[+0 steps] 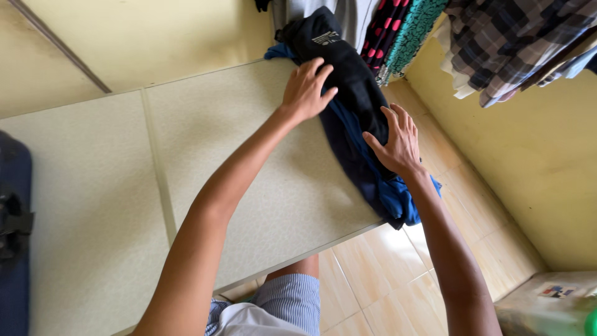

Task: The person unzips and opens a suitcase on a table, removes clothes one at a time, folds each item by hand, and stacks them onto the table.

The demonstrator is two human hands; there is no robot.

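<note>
A black garment (339, 59) lies on top of folded blue garments (367, 180) in a pile along the right edge of a pale speckled table (186, 168). My left hand (306, 88) rests flat on the black garment's left side, fingers spread. My right hand (398, 142) presses flat on the pile's right side, where black meets blue. Neither hand grips anything.
Several clothes (472, 37) hang at the top right against a yellow wall. A dark blue object (13, 236) sits at the table's left edge. Beige floor tiles (385, 274) lie below, and a greenish box (550, 302) stands at the bottom right.
</note>
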